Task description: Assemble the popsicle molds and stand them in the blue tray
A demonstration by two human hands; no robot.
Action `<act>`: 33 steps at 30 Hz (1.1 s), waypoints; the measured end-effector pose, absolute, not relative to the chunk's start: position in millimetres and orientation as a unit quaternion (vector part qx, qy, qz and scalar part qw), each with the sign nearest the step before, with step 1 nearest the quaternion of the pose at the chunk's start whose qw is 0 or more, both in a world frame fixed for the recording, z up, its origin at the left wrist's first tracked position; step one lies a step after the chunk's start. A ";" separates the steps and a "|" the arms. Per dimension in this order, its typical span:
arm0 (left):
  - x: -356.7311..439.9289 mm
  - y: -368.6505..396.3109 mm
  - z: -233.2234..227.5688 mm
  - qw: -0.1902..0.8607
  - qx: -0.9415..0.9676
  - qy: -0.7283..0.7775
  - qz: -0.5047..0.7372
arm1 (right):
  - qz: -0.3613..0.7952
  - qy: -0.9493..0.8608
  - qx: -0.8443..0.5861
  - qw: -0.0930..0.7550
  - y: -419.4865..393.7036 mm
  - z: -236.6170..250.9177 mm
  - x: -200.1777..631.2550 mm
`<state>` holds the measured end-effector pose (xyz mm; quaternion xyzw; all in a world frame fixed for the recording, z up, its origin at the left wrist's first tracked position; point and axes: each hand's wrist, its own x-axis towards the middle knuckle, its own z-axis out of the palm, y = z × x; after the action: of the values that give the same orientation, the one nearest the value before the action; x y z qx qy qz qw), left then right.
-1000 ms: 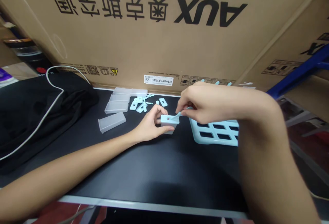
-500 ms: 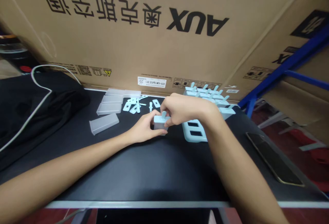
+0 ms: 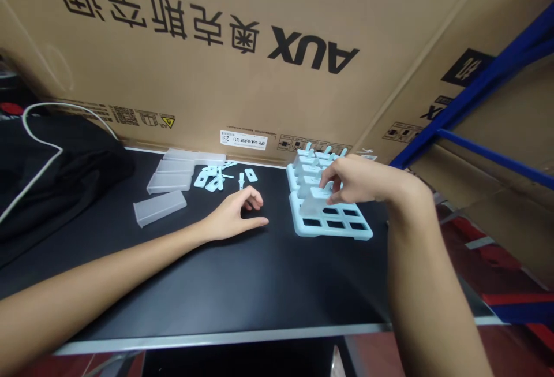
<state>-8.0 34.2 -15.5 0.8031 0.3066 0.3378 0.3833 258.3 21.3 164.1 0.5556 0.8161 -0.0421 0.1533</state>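
Over the tray (image 3: 333, 231), right hand (image 3: 359, 180)

This looks like a storeroom or warehouse corner used as a workbench. Huge cardboard cartons (image 3: 268, 48) printed with appliance branding and shipping labels stand along the far edge of a black worktop (image 3: 242, 284), and blue metal racking (image 3: 489, 77) rises at the right.

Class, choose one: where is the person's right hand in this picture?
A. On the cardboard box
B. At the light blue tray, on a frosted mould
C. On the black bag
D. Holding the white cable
B: the right hand grips a frosted mould at the light blue tray.
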 end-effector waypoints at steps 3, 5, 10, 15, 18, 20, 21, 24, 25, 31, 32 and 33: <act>-8.7 34.4 -15.5 0.378 0.807 0.306 0.335 | -0.031 0.813 0.563 0.149 23.4 159.7 257.9; -8.8 34.4 -15.5 0.375 0.810 0.305 0.332 | -0.025 0.810 0.568 0.146 25.2 157.9 258.5; -6.9 33.7 -15.0 0.368 0.815 0.307 0.327 | -0.033 0.803 0.574 0.159 30.4 148.8 263.1; -6.6 33.2 -14.5 0.358 0.821 0.302 0.326 | -0.048 0.803 0.583 0.114 29.8 145.1 265.8; -6.8 33.7 -15.5 0.353 0.823 0.303 0.326 | -0.051 0.804 0.582 0.110 28.1 146.3 264.3; -6.1 33.9 -17.0 0.350 0.825 0.302 0.325 | -0.057 0.804 0.581 0.112 28.8 145.3 262.6; -5.6 33.9 -17.7 0.349 0.826 0.302 0.324 | -0.058 0.805 0.580 0.111 29.8 144.0 261.8; -7.0 33.1 -15.5 0.330 0.836 0.300 0.320 | -0.051 0.805 0.580 0.111 33.3 138.4 261.6; -9.8 32.5 -12.4 0.312 0.846 0.299 0.313 | -0.050 0.804 0.582 0.113 33.8 136.7 262.6; -66.2 20.5 24.7 0.037 0.912 0.369 0.174 | 0.038 0.820 0.571 0.015 22.0 134.7 261.5; -80.0 17.0 28.6 -0.016 0.898 0.408 0.163 | 0.072 0.820 0.567 -0.031 19.7 133.2 254.9; -93.7 13.2 30.6 -0.068 0.879 0.449 0.147 | 0.099 0.819 0.560 -0.071 18.4 130.2 245.5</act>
<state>-93.7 13.2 30.6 0.8787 0.4490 0.1473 -0.0675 245.5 18.4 130.2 0.5603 0.8193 0.0993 -0.0706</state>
